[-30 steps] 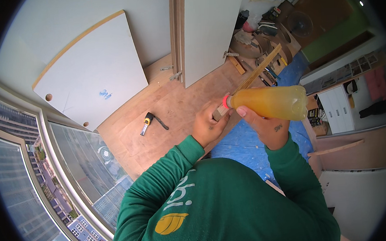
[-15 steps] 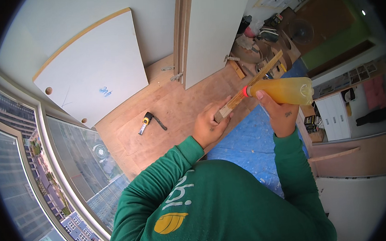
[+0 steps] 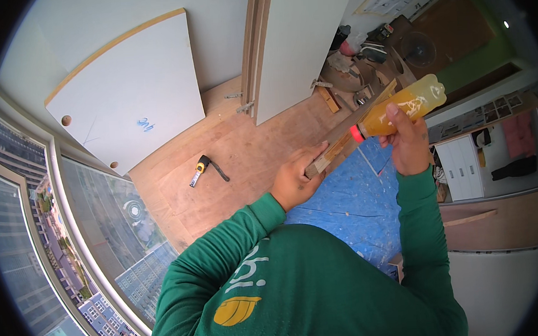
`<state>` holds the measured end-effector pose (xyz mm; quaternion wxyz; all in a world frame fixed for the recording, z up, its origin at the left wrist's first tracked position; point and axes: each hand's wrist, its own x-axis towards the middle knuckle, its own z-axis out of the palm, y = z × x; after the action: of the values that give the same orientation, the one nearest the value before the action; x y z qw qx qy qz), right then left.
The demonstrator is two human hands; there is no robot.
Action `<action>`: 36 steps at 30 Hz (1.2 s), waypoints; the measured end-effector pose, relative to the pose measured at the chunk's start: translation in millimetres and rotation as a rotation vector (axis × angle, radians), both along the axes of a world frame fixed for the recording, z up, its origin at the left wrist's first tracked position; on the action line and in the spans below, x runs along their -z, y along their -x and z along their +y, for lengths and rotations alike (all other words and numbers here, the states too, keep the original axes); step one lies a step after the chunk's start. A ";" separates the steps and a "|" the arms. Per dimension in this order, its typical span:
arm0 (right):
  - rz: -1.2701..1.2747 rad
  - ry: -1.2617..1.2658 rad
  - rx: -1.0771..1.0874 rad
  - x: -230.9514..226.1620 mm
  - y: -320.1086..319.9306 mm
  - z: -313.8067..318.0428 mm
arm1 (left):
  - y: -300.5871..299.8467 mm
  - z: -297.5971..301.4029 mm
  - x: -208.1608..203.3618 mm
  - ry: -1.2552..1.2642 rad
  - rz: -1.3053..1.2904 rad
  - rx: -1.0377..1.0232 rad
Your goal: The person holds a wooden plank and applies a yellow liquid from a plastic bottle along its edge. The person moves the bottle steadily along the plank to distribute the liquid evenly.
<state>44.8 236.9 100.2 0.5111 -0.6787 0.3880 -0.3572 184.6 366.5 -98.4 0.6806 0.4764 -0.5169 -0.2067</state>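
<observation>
My left hand [image 3: 295,177] is closed around the near end of a long, narrow wooden strip [image 3: 338,152] that slants away to the upper right. In my right hand [image 3: 408,142] is a clear plastic bottle [image 3: 426,97] of yellowish liquid, gripped round its body. The bottle is tilted, with its red cap [image 3: 357,133] low and close over the strip; whether the two touch I cannot tell. Part of the strip's far end is hidden behind the bottle.
A yellow-and-black tape measure [image 3: 201,166] lies on the plywood surface [image 3: 243,151]. A white panel [image 3: 135,90] leans at the left wall beside the window. A white hinged board [image 3: 292,43] stands ahead, and tools [image 3: 361,70] are heaped beyond. Blue sheeting [image 3: 345,212] lies below.
My right hand has moved right, and the bottle's base has swung up so it tilts more steeply, cap down. The left hand has barely shifted, still on the wooden strip.
</observation>
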 end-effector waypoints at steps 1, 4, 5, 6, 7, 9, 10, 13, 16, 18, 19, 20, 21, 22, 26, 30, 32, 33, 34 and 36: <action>-0.010 -0.044 -0.009 -2.8 -1.0 -5.5 | 0.9 -0.3 0.5 0.007 -0.001 0.002; 0.038 -0.123 -0.027 -8.3 -8.5 -15.1 | 2.8 -0.8 2.2 0.025 -0.004 0.011; 0.070 -0.119 -0.030 -9.4 -12.0 -16.8 | 3.5 -0.8 2.5 0.030 -0.004 0.013; 0.102 -0.115 -0.035 -9.4 -16.1 -18.2 | 3.9 -0.9 2.8 0.042 -0.003 0.014; 0.135 -0.112 -0.041 -9.5 -20.0 -19.3 | 4.2 -0.6 3.1 0.026 -0.007 0.024; 0.192 -0.112 -0.041 -9.3 -26.3 -20.8 | 4.4 0.3 3.3 0.010 -0.017 0.044; 0.220 -0.112 -0.041 -8.8 -28.4 -21.1 | 4.9 0.4 3.3 0.024 -0.025 0.038; 0.295 -0.100 -0.057 -8.0 -31.5 -20.9 | 7.0 0.7 3.3 0.050 -0.039 0.017; 0.341 -0.111 -0.087 -8.3 -33.3 -19.7 | 7.5 1.0 4.0 0.032 -0.029 0.015; 0.360 -0.114 -0.107 -9.2 -36.0 -17.8 | 6.1 1.2 4.7 0.004 -0.023 0.050; 0.384 -0.121 -0.094 -9.6 -37.5 -16.1 | 6.1 1.3 4.7 0.003 -0.025 0.050; 0.365 -0.117 -0.125 -10.0 -39.1 -13.9 | 6.1 1.3 4.7 0.003 -0.028 0.050; 0.360 -0.119 -0.133 -9.9 -40.0 -10.4 | 6.1 1.5 4.8 0.003 -0.030 0.049; 0.367 -0.120 -0.114 -9.8 -40.5 -6.5 | 6.3 1.7 4.6 -0.002 -0.032 0.048; 0.274 -0.176 -0.205 -7.1 -28.9 14.1 | 6.7 4.1 4.4 -0.004 -0.031 0.053; 0.101 -0.196 -0.160 -6.7 -8.4 12.9 | 5.3 1.5 4.6 0.008 -0.044 0.034; 0.013 -0.174 -0.073 -2.7 0.9 6.8 | 4.2 0.2 4.6 0.016 -0.046 0.028; -0.027 -0.161 -0.028 0.9 5.8 4.8 | 3.9 -0.3 4.4 0.019 -0.046 0.025; -0.050 -0.154 0.050 5.9 10.4 3.3 | 4.1 -0.3 4.2 0.018 -0.050 0.016; -0.099 -0.101 0.075 18.0 19.5 3.6 | 5.1 0.8 3.7 0.025 -0.057 -0.001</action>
<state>25.3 240.6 82.2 0.5496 -0.6186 0.4050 -0.3889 179.5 367.4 -102.1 0.6715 0.4737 -0.5386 -0.1861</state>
